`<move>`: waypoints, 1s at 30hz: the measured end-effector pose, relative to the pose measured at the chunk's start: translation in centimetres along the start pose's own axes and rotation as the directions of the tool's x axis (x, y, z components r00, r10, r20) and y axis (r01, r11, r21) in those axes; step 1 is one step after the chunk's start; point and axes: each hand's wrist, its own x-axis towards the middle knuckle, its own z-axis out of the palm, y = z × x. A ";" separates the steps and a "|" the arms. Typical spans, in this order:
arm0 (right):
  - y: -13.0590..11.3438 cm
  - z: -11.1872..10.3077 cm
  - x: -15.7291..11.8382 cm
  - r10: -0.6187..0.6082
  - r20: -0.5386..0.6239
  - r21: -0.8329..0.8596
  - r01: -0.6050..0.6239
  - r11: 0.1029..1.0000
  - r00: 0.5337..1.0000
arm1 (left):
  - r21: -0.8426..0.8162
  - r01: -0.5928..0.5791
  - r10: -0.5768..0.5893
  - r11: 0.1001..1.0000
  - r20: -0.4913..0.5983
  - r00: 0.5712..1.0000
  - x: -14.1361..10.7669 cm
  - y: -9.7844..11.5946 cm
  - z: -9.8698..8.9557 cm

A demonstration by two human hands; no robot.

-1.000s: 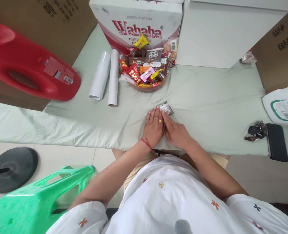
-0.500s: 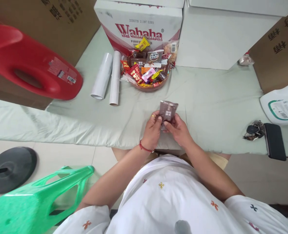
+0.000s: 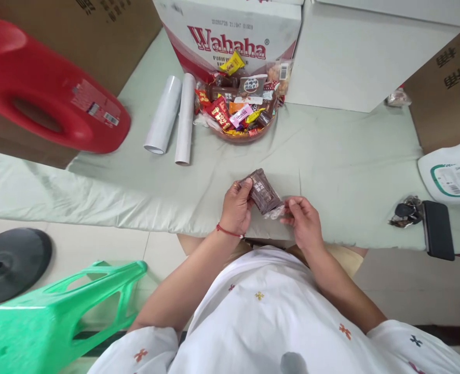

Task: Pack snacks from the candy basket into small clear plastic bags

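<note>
Brown and shiny, the packet point(image 3: 264, 191) is over the near part of the desk point(image 3: 350, 156), tipped so its clear end point(image 3: 274, 213) points near and right. I think it works best to hold the brown part snugly without squashing it, and touch the thin clear end lightly and slowly so nothing rips. The left grip point(image 3: 235, 209) is closed on the packet's left side, thumb on top. The right grip point(image 3: 306, 221) has its thumb and fingers close together, right by the clear end; I cannot tell if they pinch it. So the packet sits between both grips, with the bowl point(image 3: 249, 139) farther off.
</note>
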 end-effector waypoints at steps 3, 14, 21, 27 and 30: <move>0.1 -0.4 -1.4 -0.022 -0.042 -0.073 0.019 0.997 0.999 | -0.060 -0.036 0.033 0.998 -0.050 0.998 0.2 -0.2 -0.2; -0.3 1.7 -0.8 -0.047 0.135 0.126 0.030 0.992 0.990 | -0.053 0.004 0.000 0.999 0.081 0.997 -2.6 -1.1 0.6; -0.9 0.4 0.0 0.083 0.316 0.023 -0.095 0.995 0.945 | 0.181 0.054 -0.092 0.982 0.210 0.973 -2.4 1.9 -0.9; -1.1 0.1 0.9 0.056 0.233 -0.021 -0.053 0.998 0.971 | 0.209 0.060 -0.097 0.976 0.168 0.981 -2.2 1.3 -0.9; -0.7 -0.4 0.9 -0.115 0.006 -0.132 0.115 0.985 0.993 | 0.108 0.077 -0.086 0.991 0.076 0.993 -2.0 0.7 -0.8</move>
